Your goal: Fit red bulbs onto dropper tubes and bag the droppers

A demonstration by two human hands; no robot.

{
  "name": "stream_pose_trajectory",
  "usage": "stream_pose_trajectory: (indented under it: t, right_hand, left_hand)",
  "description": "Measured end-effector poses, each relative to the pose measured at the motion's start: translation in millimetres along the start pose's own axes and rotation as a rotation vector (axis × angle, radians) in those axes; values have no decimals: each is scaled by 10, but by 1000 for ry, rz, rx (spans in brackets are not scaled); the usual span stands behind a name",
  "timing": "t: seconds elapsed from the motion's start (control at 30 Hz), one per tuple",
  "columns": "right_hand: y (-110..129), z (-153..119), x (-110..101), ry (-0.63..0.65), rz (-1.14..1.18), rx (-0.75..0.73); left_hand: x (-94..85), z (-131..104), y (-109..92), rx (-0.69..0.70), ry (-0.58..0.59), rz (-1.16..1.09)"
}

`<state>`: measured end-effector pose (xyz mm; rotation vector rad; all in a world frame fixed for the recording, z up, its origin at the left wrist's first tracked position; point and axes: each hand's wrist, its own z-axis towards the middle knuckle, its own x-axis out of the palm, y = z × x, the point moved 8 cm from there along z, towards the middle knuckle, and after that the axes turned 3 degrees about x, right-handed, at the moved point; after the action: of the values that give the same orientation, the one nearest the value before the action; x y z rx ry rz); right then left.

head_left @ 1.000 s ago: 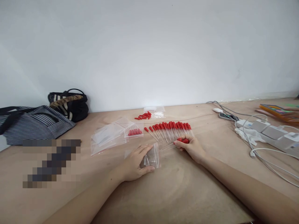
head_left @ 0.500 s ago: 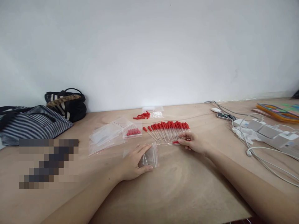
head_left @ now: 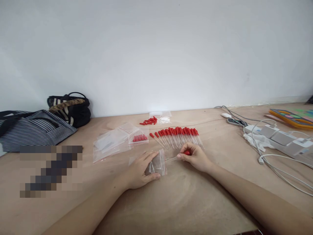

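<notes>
My right hand (head_left: pixel 193 158) pinches a red-capped dropper (head_left: pixel 187 152), its thin clear tube pointing left toward the mouth of a clear zip bag (head_left: pixel 158 164). My left hand (head_left: pixel 144 169) rests on that bag, thumb and fingers spread around it, holding it against the table. Just beyond my right hand, a row of red-capped droppers (head_left: pixel 179 135) lies side by side. To its left, a small bag holding several droppers (head_left: pixel 139 138) rests by flat clear bags (head_left: pixel 110 143). Whether the tube tip is inside the bag is hard to tell.
Loose red caps (head_left: pixel 149 121) and a bag of clear tubes (head_left: pixel 163 118) lie at the back of the wooden table (head_left: pixel 190 202). A striped bag (head_left: pixel 39 130) and black bag (head_left: pixel 73 111) stand left. Chargers (head_left: pixel 283 135), cables and an orange-edged case (head_left: pixel 290 118) are right.
My right hand has drawn the dropper slightly left and nearer to me, away from the row, toward the bag's opening. The left hand and the bag have hardly moved.
</notes>
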<state>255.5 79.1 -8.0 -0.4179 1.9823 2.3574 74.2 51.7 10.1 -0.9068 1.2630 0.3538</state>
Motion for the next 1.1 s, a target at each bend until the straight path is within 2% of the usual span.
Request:
stream_pose_trajectory:
  t: [0.07,0.17,0.3,0.53,0.63,0.7,0.8,0.9,1.0,1.1]
  right_hand:
    - [111,-28,29,21,-123,-124]
    - [295,-112,127,123,-262,-306]
    - [415,-197,261,260,-343,-402]
    - [462,-162,488,163,-518,-476]
    - [488,-151,560,186,-586,-496]
    - [492,-123,474,196,-623,-484]
    - [408,-41,153,174,-683,-390]
    - [252,18,-109,211,-740,-298]
    - [146,35,-159,291,-757,-249]
    - [183,35,-167,300,-779,-259]
  left_hand:
    - [0,-4,7,5,-9,-6]
    - [10,-4,20,8,-9,-12]
    - [17,0,22,5,-8,-1]
    - [5,8,-17,31,-32,33]
    - [-10,8,-24,31,-50,28]
    - [-18,6,-34,32,-47,17]
    - [-24,5,-39,27,-34,-9]
    - [-32,5,-31,25,-40,-38]
    - [-25,4,-14,12,-34,-44]
    - [-25,2,-18,4,-26,-43]
